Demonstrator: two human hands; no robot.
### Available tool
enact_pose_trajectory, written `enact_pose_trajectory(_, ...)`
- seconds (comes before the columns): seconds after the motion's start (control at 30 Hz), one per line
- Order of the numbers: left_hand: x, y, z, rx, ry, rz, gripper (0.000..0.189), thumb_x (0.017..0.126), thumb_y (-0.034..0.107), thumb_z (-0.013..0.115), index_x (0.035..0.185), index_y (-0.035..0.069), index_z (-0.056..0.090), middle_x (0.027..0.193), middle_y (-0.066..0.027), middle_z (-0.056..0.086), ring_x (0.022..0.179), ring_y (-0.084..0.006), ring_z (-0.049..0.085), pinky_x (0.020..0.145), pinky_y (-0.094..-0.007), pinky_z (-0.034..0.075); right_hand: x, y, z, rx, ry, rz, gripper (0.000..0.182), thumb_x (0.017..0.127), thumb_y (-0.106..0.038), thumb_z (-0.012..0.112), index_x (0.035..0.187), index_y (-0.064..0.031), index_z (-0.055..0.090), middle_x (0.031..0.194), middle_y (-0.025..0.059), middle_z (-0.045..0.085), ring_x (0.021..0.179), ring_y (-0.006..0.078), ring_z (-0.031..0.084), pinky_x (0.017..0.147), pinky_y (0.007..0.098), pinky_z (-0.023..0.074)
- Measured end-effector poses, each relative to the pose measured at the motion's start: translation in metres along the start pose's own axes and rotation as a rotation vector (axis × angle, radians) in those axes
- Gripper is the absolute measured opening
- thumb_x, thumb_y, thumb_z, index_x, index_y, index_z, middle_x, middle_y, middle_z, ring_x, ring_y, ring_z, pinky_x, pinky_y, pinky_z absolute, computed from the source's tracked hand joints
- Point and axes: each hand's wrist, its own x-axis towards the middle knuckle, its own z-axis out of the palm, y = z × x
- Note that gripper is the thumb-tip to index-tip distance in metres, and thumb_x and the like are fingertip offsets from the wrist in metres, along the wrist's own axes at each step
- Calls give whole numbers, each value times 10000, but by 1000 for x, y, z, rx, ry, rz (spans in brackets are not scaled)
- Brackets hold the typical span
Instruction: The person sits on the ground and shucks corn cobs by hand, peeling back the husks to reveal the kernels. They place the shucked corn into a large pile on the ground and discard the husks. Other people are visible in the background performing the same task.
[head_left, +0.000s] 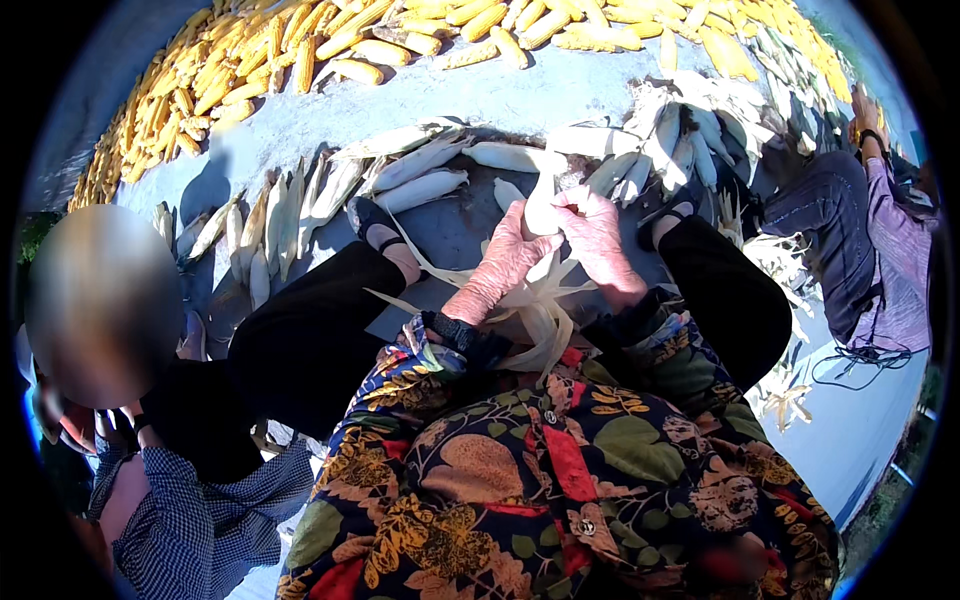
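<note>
Between my knees, my left hand (504, 259) grips an ear of corn in its pale husk (541, 204), the far part standing out beyond the fingers. My right hand (596, 238) is closed at the right side of the same ear, thumb and fingers pinched on its husk. Loose husk strips (546, 322) hang beneath both wrists towards my lap. Just past the hands lie unhusked ears (426, 191), and a short one (508, 193) rests left of the held ear. Whether any kernels are bared on the held ear is hidden.
Husked yellow ears (247, 67) form a long heap across the far side. Pale husks (667, 135) pile up beyond my right foot (667, 214). A person in a checked shirt (202, 502) sits at left; another in a purple top (896, 262) sits at right, near a dark cord (862, 367).
</note>
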Motion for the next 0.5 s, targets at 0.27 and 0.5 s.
enact_pose_trajectory(0.27, 1, -1, 1, -13, 17, -1, 528, 744, 172, 747, 1154, 26, 448, 1001, -57, 579, 914, -124, 516, 815, -268, 439, -11, -13, 0, 145, 17, 63, 140, 758, -41, 669, 863, -1, 586, 783, 42, 606, 721, 99, 579, 662, 243, 477)
enact_pose_trajectory(0.5, -2, 3, 5, -79, 10, 19, 499, 749, 130, 733, 1146, 30, 448, 1000, -43, 565, 919, -122, 514, 826, -258, 436, -6, -15, -5, 8, -89, 122, 194, 717, -156, 718, 737, 5, 613, 714, 38, 604, 661, 97, 566, 591, 244, 464)
